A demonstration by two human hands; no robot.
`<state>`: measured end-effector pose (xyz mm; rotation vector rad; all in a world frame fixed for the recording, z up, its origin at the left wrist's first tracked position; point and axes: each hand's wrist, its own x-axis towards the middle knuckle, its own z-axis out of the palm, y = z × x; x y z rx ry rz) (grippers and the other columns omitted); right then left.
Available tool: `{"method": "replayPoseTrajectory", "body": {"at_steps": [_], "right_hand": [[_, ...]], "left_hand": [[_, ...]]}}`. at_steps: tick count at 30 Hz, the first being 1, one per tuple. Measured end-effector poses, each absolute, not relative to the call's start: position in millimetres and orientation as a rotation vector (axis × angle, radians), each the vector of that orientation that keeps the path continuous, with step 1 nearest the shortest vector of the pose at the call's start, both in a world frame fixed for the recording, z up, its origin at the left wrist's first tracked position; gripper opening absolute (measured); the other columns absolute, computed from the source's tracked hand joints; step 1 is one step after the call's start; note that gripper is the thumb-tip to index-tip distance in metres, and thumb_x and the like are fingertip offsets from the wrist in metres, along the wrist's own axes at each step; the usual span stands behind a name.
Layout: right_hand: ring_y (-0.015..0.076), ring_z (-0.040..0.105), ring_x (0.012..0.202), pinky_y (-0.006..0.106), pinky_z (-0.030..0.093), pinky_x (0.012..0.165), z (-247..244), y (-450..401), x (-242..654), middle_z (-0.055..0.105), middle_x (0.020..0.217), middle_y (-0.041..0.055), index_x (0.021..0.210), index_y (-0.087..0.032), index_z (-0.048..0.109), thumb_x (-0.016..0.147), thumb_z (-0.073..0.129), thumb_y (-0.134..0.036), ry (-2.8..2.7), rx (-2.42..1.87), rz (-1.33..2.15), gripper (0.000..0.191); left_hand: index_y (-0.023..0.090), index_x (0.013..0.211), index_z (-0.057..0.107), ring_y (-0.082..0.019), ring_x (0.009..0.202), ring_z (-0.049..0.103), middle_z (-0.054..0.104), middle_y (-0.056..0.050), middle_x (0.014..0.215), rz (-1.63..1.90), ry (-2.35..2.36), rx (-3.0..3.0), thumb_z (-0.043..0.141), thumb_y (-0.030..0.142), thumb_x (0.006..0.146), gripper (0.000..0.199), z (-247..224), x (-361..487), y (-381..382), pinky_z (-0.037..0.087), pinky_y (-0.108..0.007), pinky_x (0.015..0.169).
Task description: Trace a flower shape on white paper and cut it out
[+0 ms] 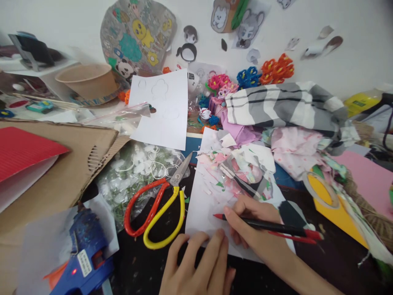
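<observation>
A black pen with red ends (270, 225) is pinched in my right hand (253, 227), its red tip over a white sheet of paper (199, 209). My left hand (196, 262) lies with fingers spread on the sheet's near edge and holds nothing. Paper and fabric scraps (242, 168) cover the far part of the sheet. Just left of it lie scissors (176, 178) with one red and one yellow handle, blades slightly apart. Beyond them stands another white sheet (166, 110) with faint pencil outlines.
A blue hot glue gun (89, 246) with a lit red light lies at the near left. Cardboard (61, 164) and a red sheet (27, 153) are behind it. Folded checked cloth (282, 104) sits at the back; a tape roll (321, 190) is on the right.
</observation>
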<state>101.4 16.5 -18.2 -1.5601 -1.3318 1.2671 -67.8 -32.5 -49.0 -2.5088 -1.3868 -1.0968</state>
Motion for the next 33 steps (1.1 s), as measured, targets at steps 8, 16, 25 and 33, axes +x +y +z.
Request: {"method": "replayPoseTrajectory", "body": {"at_steps": [8,16,25,33], "right_hand": [[0.0055,0.043,0.033,0.017,0.031,0.035,-20.4,16.4,100.8,0.058,0.043,-0.0035,0.057,-0.021,0.050,0.085,0.071,-0.036,-1.361,-1.514,1.277,0.038],[0.0068,0.045,0.036,0.018,0.033,0.038,-19.4,16.0,101.4,0.056,0.044,-0.0032,0.056,-0.021,0.046,0.086,0.069,-0.036,-1.382,-1.525,1.274,0.041],[0.0059,0.042,0.036,0.018,0.030,0.037,-21.9,15.6,102.0,0.055,0.044,-0.0034,0.056,-0.021,0.044,0.088,0.066,-0.037,-1.418,-1.507,1.248,0.042],[0.0066,0.045,0.037,0.018,0.033,0.039,-20.9,15.8,102.2,0.056,0.045,-0.0031,0.057,-0.021,0.047,0.088,0.066,-0.038,-1.419,-1.503,1.267,0.040]], "left_hand": [[0.024,0.109,0.077,-0.017,0.095,0.068,0.079,0.001,0.105,-1.028,-1.399,-2.495,0.061,0.029,0.096,0.021,-49.3,-71.1,-37.0,0.044,-0.033,0.103],[0.025,0.109,0.077,-0.016,0.094,0.070,0.080,0.002,0.106,-1.025,-1.401,-2.497,0.062,0.029,0.096,0.020,-49.5,-71.1,-37.0,0.044,-0.034,0.104],[0.022,0.106,0.077,-0.015,0.095,0.068,0.079,0.003,0.106,-1.065,-1.361,-2.503,0.061,0.027,0.096,0.019,-47.0,-71.1,-33.8,0.040,-0.032,0.106],[0.022,0.105,0.078,-0.015,0.094,0.068,0.080,0.003,0.104,-1.096,-1.372,-2.493,0.059,0.028,0.098,0.021,-47.0,-69.1,-32.8,0.038,-0.032,0.108]]}}
